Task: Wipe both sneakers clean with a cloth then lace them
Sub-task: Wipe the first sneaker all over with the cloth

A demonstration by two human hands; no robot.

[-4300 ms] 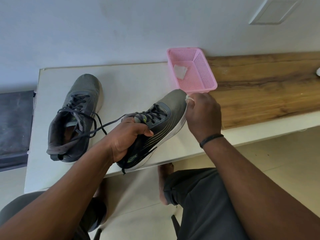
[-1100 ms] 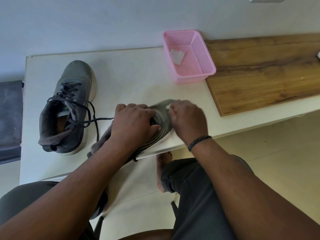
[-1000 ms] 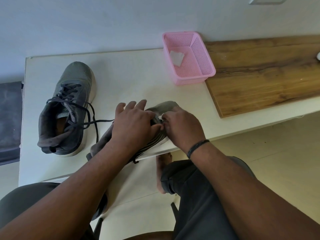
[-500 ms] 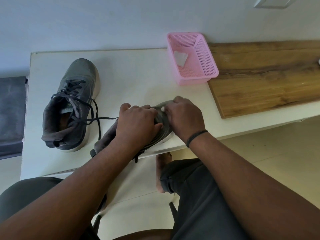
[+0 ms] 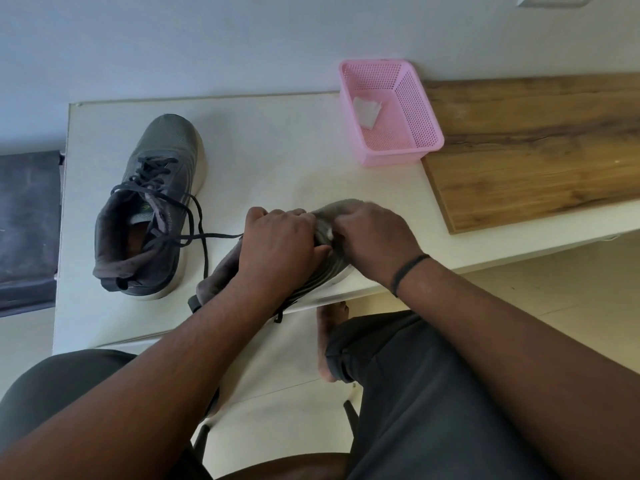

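Left hand (image 5: 280, 247) grips the sneaker (image 5: 332, 268); right hand (image 5: 374, 237) wipes its toe.

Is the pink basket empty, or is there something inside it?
Not empty. The pink basket stands upright on the table, and one small white piece lies on its bottom. Cannot tell whether that is cloth or paper.

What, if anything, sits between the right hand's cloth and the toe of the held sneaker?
Nothing visible. The right hand presses a small white cloth directly against the held sneaker, while the left hand grips it further back.
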